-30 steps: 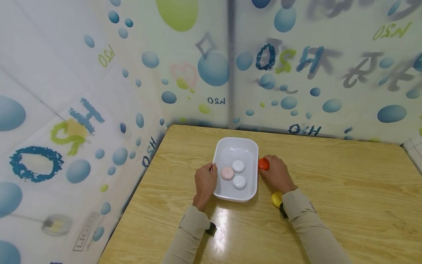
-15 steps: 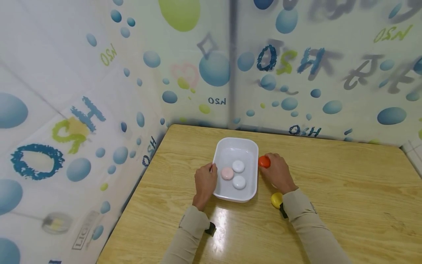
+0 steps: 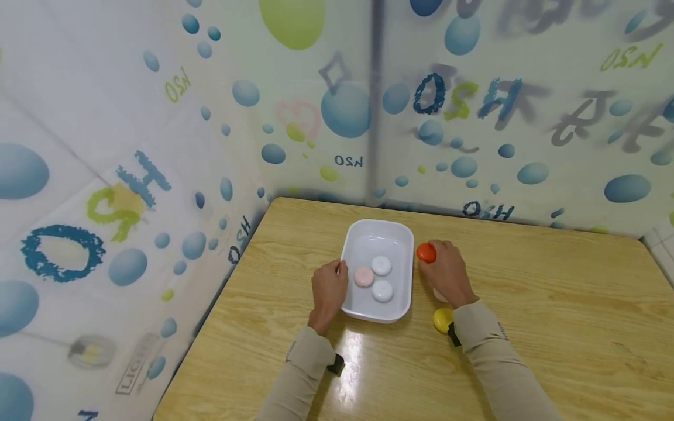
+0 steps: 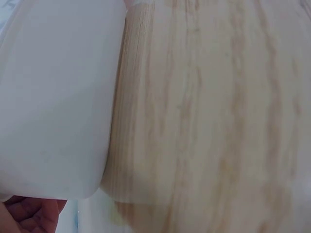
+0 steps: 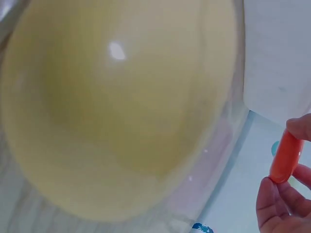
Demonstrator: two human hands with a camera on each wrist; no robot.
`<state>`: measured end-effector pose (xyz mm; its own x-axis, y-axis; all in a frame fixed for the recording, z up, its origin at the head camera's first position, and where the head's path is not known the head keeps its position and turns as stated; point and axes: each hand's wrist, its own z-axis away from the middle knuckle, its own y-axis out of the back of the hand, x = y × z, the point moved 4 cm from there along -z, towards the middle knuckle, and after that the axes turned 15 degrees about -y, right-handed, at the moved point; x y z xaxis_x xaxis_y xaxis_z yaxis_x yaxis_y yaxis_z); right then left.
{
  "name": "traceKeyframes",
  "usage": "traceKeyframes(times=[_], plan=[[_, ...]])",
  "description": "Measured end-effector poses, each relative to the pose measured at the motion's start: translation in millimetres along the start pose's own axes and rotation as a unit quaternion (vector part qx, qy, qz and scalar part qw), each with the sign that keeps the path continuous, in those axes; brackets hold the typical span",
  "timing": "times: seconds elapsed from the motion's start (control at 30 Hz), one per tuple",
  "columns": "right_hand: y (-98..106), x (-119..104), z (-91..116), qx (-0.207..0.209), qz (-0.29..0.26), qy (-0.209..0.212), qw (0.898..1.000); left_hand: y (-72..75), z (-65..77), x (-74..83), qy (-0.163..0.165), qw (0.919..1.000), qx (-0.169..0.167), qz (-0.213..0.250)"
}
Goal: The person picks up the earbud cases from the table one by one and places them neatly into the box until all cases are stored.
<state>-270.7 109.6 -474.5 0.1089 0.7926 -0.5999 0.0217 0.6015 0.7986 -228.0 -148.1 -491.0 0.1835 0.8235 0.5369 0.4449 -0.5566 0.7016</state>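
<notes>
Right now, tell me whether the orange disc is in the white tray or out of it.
Out. The right hand pinches the orange disc beside the white tray, outside its right rim; three pale discs lie inside.

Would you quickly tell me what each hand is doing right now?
Left hand: grips the white tray's left rim.
Right hand: pinches an orange disc beside the tray.

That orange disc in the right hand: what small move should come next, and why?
Probably carry the flat orange disc leftward over the white rectangular plastic tub. The right hand pinches it just outside the rim, the left hand holds the tub's other side, and three similar discs lie inside.
</notes>
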Motion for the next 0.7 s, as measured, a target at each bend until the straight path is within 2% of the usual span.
traceKeyframes(times=[0.37, 0.7], plan=[[5, -11, -1, 0.008, -0.003, -0.005, 1.0, 2.5, -1.8, -0.7, 0.003, 1.0, -0.001, 0.002], [0, -23, -1, 0.005, -0.033, -0.008, 0.999, 0.4, -0.1, -0.7, 0.006, 0.9999, -0.009, 0.006]])
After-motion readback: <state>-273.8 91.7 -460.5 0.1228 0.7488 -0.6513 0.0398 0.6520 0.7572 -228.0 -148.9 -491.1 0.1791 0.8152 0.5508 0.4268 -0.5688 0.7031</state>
